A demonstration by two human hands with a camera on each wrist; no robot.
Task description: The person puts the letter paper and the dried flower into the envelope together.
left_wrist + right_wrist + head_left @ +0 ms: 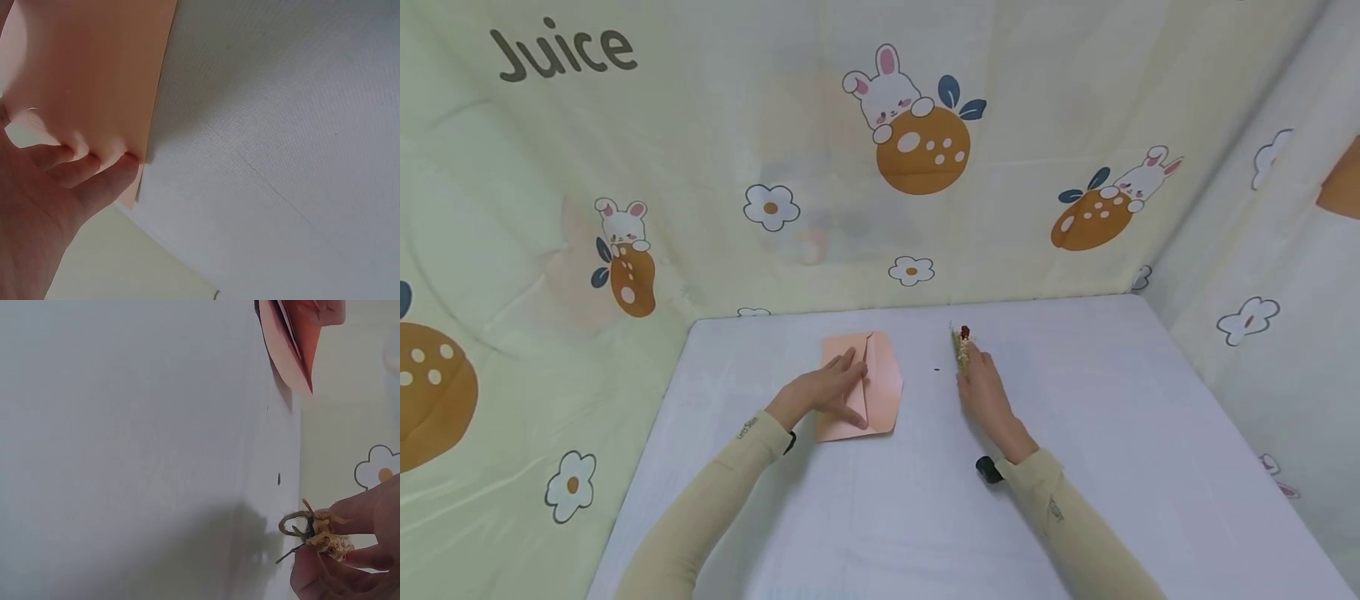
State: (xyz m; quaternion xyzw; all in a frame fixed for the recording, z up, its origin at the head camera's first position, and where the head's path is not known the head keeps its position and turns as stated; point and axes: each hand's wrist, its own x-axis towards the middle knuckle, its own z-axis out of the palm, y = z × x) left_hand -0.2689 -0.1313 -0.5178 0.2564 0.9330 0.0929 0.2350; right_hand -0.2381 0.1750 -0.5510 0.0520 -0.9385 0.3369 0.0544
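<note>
A pink paper envelope (886, 383) lies on the white table, its flap on the right side unfolded. My left hand (826, 392) rests on it with fingers and thumb spread; in the left wrist view the fingertips press against the pink paper. To the right of the envelope, my right hand (987, 402) pinches a small bunch of dried flowers (963, 340), with a dark red bloom at its far end. Up close in the right wrist view, a twine loop and thin stems stick out of the bunch (322, 537) between thumb and fingers. The palm hides part of it.
The white table (1112, 400) has its back edge against a cream curtain (700, 167) printed with rabbits, oranges and flowers. A tiny dark bit (937, 369) lies between the two hands. A black wrist camera (988, 469) is by the right cuff.
</note>
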